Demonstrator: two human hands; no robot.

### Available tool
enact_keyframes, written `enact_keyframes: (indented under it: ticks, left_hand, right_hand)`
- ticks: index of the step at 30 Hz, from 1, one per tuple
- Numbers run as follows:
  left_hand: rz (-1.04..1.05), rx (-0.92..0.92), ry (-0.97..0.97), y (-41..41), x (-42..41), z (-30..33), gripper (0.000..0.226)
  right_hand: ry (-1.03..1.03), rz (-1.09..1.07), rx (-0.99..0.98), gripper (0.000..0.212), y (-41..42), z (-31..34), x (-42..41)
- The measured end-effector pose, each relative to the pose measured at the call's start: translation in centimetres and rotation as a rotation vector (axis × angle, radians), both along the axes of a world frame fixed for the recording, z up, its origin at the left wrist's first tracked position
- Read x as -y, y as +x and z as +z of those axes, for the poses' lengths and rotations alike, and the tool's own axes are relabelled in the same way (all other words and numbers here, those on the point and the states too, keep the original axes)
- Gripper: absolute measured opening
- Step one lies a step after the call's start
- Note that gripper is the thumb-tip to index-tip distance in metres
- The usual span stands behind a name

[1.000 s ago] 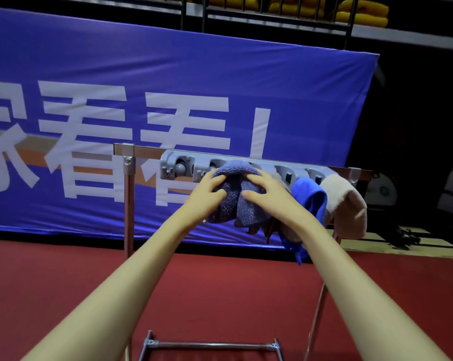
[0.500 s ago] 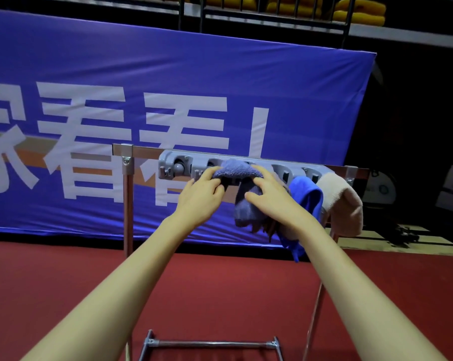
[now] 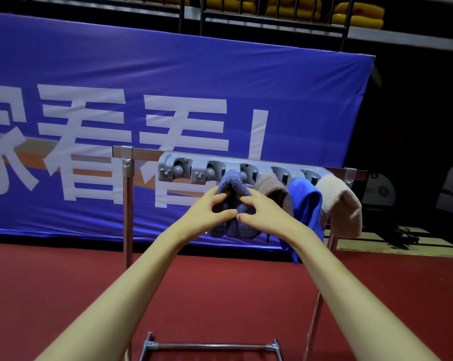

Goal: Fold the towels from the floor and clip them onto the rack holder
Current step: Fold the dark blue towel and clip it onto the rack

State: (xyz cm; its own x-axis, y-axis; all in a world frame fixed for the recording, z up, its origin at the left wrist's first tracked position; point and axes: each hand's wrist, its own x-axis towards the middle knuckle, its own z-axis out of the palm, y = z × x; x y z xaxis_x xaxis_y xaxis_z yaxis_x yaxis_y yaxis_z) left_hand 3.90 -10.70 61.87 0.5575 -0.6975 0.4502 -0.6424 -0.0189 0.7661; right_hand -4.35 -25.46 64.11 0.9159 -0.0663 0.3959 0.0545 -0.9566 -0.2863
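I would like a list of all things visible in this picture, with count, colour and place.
grey-purple towel: 1, grey-purple, hangs from the holder's third slot from the left, both hands on it
brown towel: 1, brown, right of it
blue towel: 1, bright blue, further right
beige towel: 1, beige, rightmost
clip holder: 1, grey, on the rack's top bar
rack: 1, metal, on the floor
banner: 1, blue with white characters, behind the rack
floor: red
left hand: grips the grey-purple towel
right hand: grips the same towel
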Motion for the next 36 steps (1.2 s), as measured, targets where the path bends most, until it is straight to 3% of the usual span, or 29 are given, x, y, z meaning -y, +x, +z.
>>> enact_keyframes:
  ticks: [4,7,9,14,19,23,28,36]
  left_hand:
    - [-0.049,-0.042,-0.006,0.0,0.2,-0.4,0.071]
    - [-0.111,-0.111,-0.057,-0.1,-0.1,-0.5,0.033]
    - [-0.105,-0.19,-0.158,0.0,-0.1,-0.4,0.023]
    - [-0.021,-0.274,-0.289,0.0,0.8,0.3,0.029]
    - [-0.041,-0.262,-0.269,-0.1,1.4,1.5,0.037]
    - [-0.063,-0.227,-0.061,-0.4,1.7,2.4,0.066]
    - [-0.056,-0.191,0.049,-0.2,1.6,1.7,0.094]
    - [-0.148,-0.181,-0.01,-1.6,1.6,-1.1,0.096]
  right_hand:
    - [0.1,0.068,-0.021,0.026,-0.5,-0.2,-0.2]
    - [0.346,0.1,0.029,0.032,-0.9,-0.4,0.0]
    - [0.501,0.124,0.082,0.033,-0.9,-0.7,0.2]
    - [0.778,0.107,0.233,0.038,0.1,-1.0,-0.8]
    - [0.638,0.043,0.245,0.052,0.7,-0.4,-1.8]
    - [0.699,0.017,0.168,0.064,1.1,-0.8,-1.7]
    - [0.654,0.065,0.08,0.08,1.8,-1.0,-0.9]
    - [0.591,0.077,0.011,0.087,0.8,-2.9,-0.9]
